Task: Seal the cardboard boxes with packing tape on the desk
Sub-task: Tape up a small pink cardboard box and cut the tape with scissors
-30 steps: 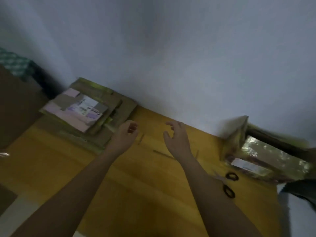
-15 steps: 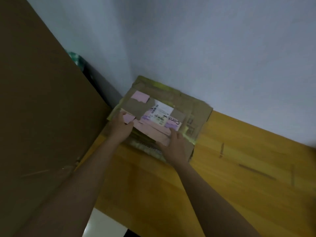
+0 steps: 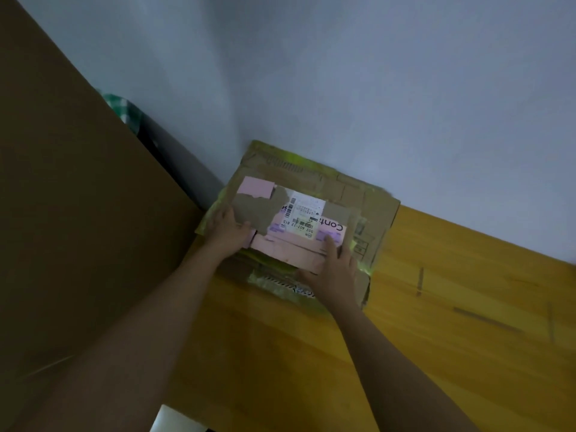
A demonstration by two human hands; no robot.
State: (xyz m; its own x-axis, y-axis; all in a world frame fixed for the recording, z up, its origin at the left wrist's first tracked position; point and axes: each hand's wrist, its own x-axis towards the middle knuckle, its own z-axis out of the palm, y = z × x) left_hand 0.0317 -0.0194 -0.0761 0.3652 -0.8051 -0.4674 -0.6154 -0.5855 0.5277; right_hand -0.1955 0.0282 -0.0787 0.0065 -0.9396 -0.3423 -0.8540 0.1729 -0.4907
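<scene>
In the head view, both hands have come off the bare desk (image 3: pixel 436 353), where they hovered a second ago, and now sit on the flattened cardboard boxes (image 3: pixel 311 219) stacked at the centre of the frame against the wall. The left hand (image 3: pixel 226 230) grips the stack's left edge, fingers curled over it; the right hand (image 3: pixel 335 269) clasps the near right edge, thumb pressed on top. That suggests a box is being picked out for assembly, with no sealing begun and no tape in sight. The cardboard is worn and creased, with torn pink labels, a white barcode sticker and glossy yellowish old tape. The desk is smooth yellow wood; a large brown board (image 3: pixel 78 213) fills the left.
</scene>
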